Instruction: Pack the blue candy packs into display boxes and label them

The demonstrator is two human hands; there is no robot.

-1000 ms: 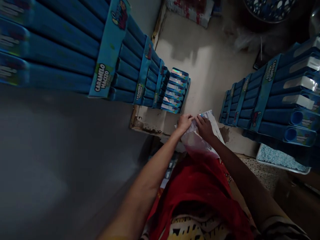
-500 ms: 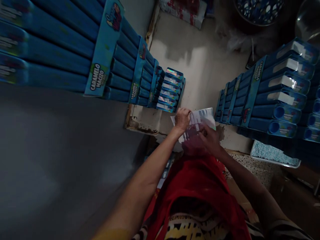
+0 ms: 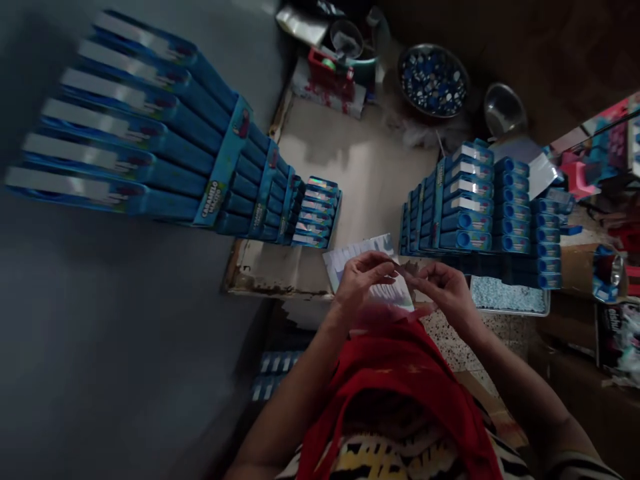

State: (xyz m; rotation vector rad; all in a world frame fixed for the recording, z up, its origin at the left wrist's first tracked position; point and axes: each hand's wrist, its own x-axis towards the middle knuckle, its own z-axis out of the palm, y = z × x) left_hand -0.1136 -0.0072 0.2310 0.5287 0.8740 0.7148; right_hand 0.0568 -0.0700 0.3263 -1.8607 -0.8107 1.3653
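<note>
A pale sheet with light strips (image 3: 350,252) lies at the table's front edge, in front of my body. Above it, my left hand (image 3: 361,279) has its fingers pinched on a small thin piece, too blurred to name. My right hand (image 3: 444,285) is pinched at the other side of the same small piece, just right of the sheet. Both hands' fingertips nearly meet. Just beyond the sheet stands a short stack of blue boxes (image 3: 316,212) with light strips on their ends.
Tall stacks of blue boxes stand at left (image 3: 185,147) and right (image 3: 467,200) on the table (image 3: 370,147). A bowl of blue and white pieces (image 3: 434,81) is at the back. A tray of pale blue bits (image 3: 509,295) sits front right.
The view has shifted and shows more of the right side. My left hand has moved off the sheet's upper edge toward my right hand, and both now pinch close together.
</note>
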